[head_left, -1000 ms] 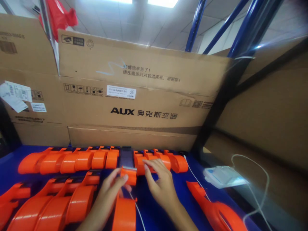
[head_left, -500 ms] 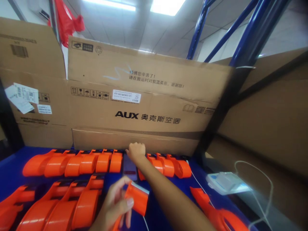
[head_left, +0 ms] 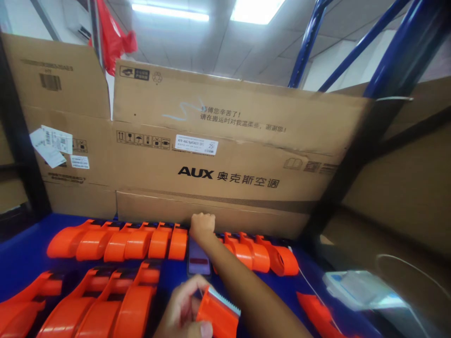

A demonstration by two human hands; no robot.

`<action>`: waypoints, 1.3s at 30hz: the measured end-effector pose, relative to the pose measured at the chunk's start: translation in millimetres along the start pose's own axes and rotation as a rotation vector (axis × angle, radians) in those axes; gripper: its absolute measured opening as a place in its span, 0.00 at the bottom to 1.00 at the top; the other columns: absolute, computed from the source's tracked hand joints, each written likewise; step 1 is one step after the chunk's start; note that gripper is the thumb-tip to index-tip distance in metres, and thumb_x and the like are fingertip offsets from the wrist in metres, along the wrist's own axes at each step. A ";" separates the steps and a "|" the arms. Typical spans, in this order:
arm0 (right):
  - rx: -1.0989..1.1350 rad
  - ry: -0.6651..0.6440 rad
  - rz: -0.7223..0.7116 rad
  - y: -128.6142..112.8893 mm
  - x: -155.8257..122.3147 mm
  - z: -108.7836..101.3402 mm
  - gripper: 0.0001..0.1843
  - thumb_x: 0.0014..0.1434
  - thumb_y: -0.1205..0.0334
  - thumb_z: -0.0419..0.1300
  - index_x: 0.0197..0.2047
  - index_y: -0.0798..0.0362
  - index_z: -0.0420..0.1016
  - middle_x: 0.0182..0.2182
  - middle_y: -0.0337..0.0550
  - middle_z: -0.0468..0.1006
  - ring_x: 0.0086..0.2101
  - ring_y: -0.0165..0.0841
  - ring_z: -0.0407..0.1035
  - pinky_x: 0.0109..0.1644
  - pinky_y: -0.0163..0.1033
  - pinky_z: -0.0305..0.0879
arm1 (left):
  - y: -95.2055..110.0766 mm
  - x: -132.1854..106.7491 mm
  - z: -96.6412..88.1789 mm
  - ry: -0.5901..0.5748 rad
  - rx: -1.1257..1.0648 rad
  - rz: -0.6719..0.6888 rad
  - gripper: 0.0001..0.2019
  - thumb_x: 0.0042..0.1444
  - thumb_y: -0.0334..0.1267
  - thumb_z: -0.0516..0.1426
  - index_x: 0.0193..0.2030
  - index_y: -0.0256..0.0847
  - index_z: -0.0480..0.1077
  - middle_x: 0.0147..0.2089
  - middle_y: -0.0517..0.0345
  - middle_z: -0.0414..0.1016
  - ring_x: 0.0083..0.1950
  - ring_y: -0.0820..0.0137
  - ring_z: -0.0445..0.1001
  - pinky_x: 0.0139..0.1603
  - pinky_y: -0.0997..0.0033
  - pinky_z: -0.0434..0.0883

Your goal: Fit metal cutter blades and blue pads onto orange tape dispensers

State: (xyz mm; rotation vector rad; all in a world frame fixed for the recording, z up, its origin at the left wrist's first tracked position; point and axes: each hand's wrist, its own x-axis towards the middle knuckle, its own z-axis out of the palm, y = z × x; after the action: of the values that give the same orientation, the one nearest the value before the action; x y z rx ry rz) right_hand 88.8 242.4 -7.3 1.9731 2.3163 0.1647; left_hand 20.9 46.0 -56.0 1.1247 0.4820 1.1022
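My right hand (head_left: 202, 226) reaches to the back of the blue table, closed at the top edge of a dark phone (head_left: 198, 258) that lies between two groups of orange tape dispensers (head_left: 137, 241). Whether the fingers grip the phone is hidden. My left hand (head_left: 185, 307) is near the bottom edge, closed on an orange tape dispenser (head_left: 217, 315) with a serrated metal blade on top. My right forearm crosses above that dispenser.
More orange dispensers (head_left: 105, 305) fill a second row at the lower left. A wall of brown cardboard boxes (head_left: 225, 159) stands right behind the table. A white-blue packet (head_left: 362, 288) and a white cable lie at the right. Blue rack posts (head_left: 398, 51) rise behind.
My right hand left the dispenser and reached forward to the top of the phone. My left hand drew the orange dispenser back toward me. The view tilted and shifted.
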 end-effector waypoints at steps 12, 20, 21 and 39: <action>0.371 0.320 -0.098 44.6 -56.0 -36.8 0.24 0.62 0.54 0.62 0.57 0.61 0.70 0.45 0.60 0.80 0.47 0.49 0.73 0.48 0.47 0.67 | -14.6 4.1 -10.9 0.174 0.110 -0.015 0.31 0.48 0.61 0.64 0.51 0.41 0.68 0.17 0.61 0.74 0.13 0.77 0.61 0.15 0.79 0.54; 0.682 0.490 -0.338 87.5 -134.4 -28.4 0.17 0.69 0.51 0.52 0.36 0.52 0.76 0.31 0.40 0.77 0.32 0.33 0.71 0.36 0.35 0.64 | -22.4 15.4 -13.7 0.339 0.165 -0.015 0.32 0.51 0.57 0.64 0.56 0.38 0.68 0.18 0.63 0.73 0.16 0.76 0.60 0.19 0.77 0.54; 0.766 0.540 -0.388 88.7 -143.9 -23.6 0.15 0.65 0.50 0.58 0.36 0.52 0.76 0.31 0.41 0.76 0.31 0.32 0.70 0.34 0.35 0.63 | -23.7 15.0 -13.7 0.342 0.182 -0.007 0.31 0.52 0.56 0.64 0.56 0.38 0.68 0.19 0.63 0.73 0.17 0.76 0.61 0.20 0.77 0.55; 0.631 0.527 -0.613 98.1 -190.7 5.4 0.20 0.61 0.67 0.57 0.56 0.53 0.74 0.38 0.49 0.75 0.37 0.40 0.70 0.38 0.43 0.70 | -15.7 9.8 -10.1 0.350 0.189 0.031 0.26 0.54 0.50 0.65 0.56 0.40 0.69 0.25 0.61 0.77 0.24 0.73 0.70 0.26 0.76 0.63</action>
State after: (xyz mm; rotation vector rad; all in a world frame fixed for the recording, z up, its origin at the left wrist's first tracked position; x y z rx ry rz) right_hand 215.7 69.6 1.7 1.3798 3.5528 -0.1318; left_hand 24.2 59.2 -72.1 1.1076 0.8602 1.3085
